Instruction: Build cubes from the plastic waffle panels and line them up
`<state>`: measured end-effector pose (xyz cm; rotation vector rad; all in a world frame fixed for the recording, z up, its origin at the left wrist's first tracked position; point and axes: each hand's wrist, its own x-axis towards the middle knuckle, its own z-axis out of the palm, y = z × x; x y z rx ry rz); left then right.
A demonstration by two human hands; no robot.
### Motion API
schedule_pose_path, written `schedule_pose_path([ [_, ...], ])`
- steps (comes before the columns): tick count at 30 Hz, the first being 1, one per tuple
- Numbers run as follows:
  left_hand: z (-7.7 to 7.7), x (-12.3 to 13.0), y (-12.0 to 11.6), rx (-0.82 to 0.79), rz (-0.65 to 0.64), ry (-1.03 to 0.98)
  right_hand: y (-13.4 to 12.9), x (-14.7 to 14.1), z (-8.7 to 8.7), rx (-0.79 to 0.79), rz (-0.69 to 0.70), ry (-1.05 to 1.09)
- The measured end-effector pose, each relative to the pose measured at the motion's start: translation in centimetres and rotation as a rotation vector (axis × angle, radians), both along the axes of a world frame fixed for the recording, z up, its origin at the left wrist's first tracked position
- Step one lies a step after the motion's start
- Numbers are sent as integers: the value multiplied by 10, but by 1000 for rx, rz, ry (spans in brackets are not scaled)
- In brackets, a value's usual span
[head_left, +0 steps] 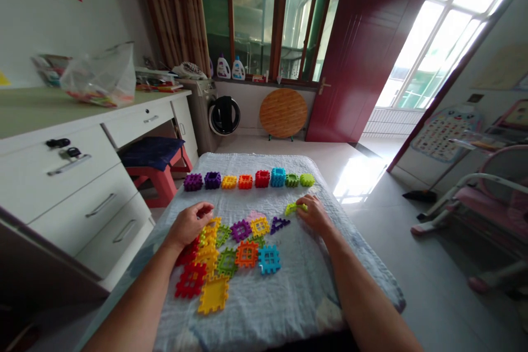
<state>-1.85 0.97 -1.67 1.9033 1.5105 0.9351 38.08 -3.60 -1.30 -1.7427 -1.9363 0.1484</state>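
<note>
Over the right side of the cloth (301,286) in the head view, the right hand (314,215) has a lime-green piece (291,208) pinched tight, with a purple triangle (274,226) lying just beside it. The left hand (190,225) is kinda curled by the yellow pieces (206,257) and red pieces (190,280), can't tell if it's actually got one. An orange square (246,245) and a blue square (269,259) sit side by side, and a row of eight little blocks (262,180) runs along the far end.

purple triangle (279,225): openwork, lying flat | lime-green piece (291,208): notched, right of triangle | yellow pieces (206,257): notched, overlapping
</note>
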Motion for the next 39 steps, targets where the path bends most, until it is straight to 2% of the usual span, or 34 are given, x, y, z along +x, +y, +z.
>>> schedule_pose_path([
  [6, 1, 0, 0, -9, 19, -11, -1, -4, 7, 37, 19, 15],
  [10, 1, 1, -1, -3, 27, -21, -3, -3, 9, -25, 7, 2],
  [16, 1, 1, 0, -18, 30, -41, -2, 5, 1, 14, -124, -29],
  [23, 2, 1, 0, -24, 26, -48, 6, 10, -7, -77, -82, -28],
  [29, 7, 4, -4, -20, 49, -46, 6, 10, -4, -10, -70, 156],
  [35, 10, 5, -5, -19, 51, -49, 4, 15, 0, 12, -154, 414],
  [39, 11, 5, -6, -9, 56, -50, 2, 12, 1, -11, -223, 501],
])
